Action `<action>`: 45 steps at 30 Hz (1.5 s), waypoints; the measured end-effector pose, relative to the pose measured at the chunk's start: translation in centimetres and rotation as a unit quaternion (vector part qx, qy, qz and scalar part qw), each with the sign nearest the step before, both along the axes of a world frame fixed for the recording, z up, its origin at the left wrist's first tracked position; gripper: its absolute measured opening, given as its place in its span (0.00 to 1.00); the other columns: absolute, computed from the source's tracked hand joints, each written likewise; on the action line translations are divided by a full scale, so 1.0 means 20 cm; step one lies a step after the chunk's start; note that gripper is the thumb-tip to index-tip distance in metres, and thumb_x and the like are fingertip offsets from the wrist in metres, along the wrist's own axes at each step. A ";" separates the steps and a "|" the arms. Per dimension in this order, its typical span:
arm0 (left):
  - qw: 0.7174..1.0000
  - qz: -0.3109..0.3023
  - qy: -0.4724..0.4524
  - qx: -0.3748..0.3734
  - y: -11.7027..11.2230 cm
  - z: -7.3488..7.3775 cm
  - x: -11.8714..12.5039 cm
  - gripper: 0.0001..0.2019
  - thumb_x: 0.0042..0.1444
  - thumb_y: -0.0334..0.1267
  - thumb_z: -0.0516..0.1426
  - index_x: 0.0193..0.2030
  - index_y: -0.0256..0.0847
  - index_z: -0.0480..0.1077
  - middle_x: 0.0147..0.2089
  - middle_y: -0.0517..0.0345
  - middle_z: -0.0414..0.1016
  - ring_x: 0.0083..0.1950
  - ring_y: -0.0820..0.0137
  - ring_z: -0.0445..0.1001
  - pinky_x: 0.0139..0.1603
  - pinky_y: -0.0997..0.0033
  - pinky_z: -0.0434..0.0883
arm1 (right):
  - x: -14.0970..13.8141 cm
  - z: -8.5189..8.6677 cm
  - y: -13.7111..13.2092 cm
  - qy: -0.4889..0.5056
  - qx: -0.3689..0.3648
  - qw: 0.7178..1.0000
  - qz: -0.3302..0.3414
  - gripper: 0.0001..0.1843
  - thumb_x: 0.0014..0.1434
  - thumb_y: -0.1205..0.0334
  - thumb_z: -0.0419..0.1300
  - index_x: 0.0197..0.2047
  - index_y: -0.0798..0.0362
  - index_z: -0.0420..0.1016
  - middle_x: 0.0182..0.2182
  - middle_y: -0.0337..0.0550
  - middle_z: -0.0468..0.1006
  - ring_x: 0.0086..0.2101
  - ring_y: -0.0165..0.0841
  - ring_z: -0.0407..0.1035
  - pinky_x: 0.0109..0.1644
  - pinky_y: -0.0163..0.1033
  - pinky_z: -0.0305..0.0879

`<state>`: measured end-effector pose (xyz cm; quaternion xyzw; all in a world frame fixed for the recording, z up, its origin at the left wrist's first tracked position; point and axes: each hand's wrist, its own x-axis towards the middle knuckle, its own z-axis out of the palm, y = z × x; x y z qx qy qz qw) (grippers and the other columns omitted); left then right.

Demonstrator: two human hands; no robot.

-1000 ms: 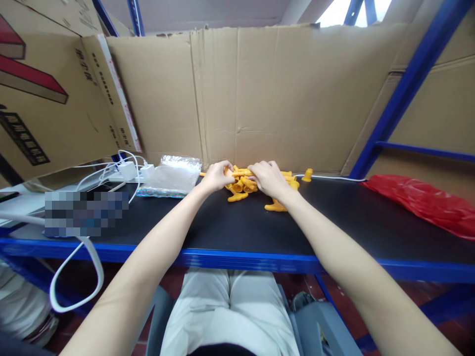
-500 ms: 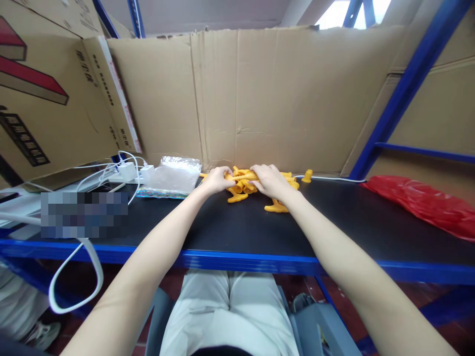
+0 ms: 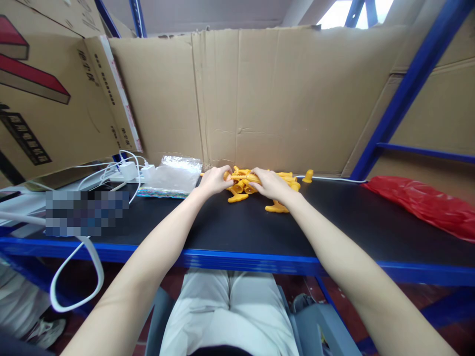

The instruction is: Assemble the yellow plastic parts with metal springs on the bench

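Observation:
A heap of small yellow plastic pieces (image 3: 243, 187) lies at the back of the black shelf top (image 3: 230, 227), against the cardboard wall. My left hand (image 3: 212, 179) and my right hand (image 3: 270, 183) meet over the heap, fingers curled, both pinching one long yellow piece (image 3: 245, 175) between them. One yellow piece (image 3: 276, 207) lies loose just in front of my right wrist. Another yellow piece (image 3: 308, 175) stands apart to the right.
A clear plastic bag (image 3: 172, 177) lies left of the heap, with white chargers and cables (image 3: 128, 170) beyond it. A red plastic bag (image 3: 423, 205) lies at the right. Cardboard sheets (image 3: 282, 99) wall the back. A blue upright (image 3: 408, 84) rises at right.
Both hands have drawn slightly closer together over the heap, staying on the yellow piece. Nothing else has moved.

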<state>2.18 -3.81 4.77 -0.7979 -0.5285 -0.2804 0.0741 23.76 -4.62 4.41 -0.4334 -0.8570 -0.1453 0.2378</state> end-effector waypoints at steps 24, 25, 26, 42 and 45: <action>0.981 0.150 -0.088 -0.084 0.25 -0.20 -0.22 0.19 0.60 0.39 0.46 0.58 0.39 0.60 0.57 0.43 0.66 0.59 0.56 0.64 0.55 0.54 0.63 | 0.00 -0.02 0.02 0.036 -0.062 0.997 0.030 0.18 0.59 0.57 0.55 0.51 0.53 0.70 0.49 0.48 0.75 0.46 0.40 0.70 0.49 0.43 0.63; 0.981 0.155 -0.078 -0.092 0.25 -0.21 -0.22 0.19 0.61 0.39 0.45 0.57 0.41 0.61 0.58 0.43 0.65 0.60 0.55 0.63 0.55 0.52 0.63 | 0.00 -0.02 0.02 0.038 -0.062 0.997 0.027 0.19 0.59 0.57 0.55 0.52 0.52 0.70 0.49 0.48 0.74 0.47 0.40 0.69 0.49 0.43 0.63; 0.980 0.161 -0.070 -0.096 0.25 -0.22 -0.22 0.18 0.61 0.40 0.44 0.56 0.42 0.61 0.58 0.43 0.65 0.60 0.55 0.63 0.54 0.51 0.64 | 0.00 -0.02 0.02 0.040 -0.063 0.997 0.023 0.19 0.59 0.57 0.55 0.52 0.52 0.70 0.49 0.48 0.74 0.47 0.40 0.69 0.48 0.43 0.64; 0.978 0.164 -0.023 -0.123 0.32 -0.28 -0.25 0.22 0.60 0.43 0.45 0.61 0.50 0.58 0.62 0.47 0.60 0.63 0.54 0.58 0.58 0.47 0.59 | 0.00 -0.02 0.02 0.037 -0.056 0.998 0.021 0.17 0.58 0.57 0.56 0.49 0.51 0.72 0.47 0.48 0.76 0.45 0.40 0.71 0.48 0.43 0.64; 0.973 0.147 0.021 -0.176 0.33 -0.30 -0.25 0.24 0.59 0.43 0.46 0.63 0.49 0.56 0.65 0.48 0.58 0.65 0.52 0.55 0.60 0.42 0.55 | 0.00 -0.02 0.02 0.040 -0.057 0.997 0.023 0.17 0.58 0.57 0.56 0.50 0.51 0.72 0.48 0.48 0.75 0.45 0.40 0.71 0.48 0.43 0.64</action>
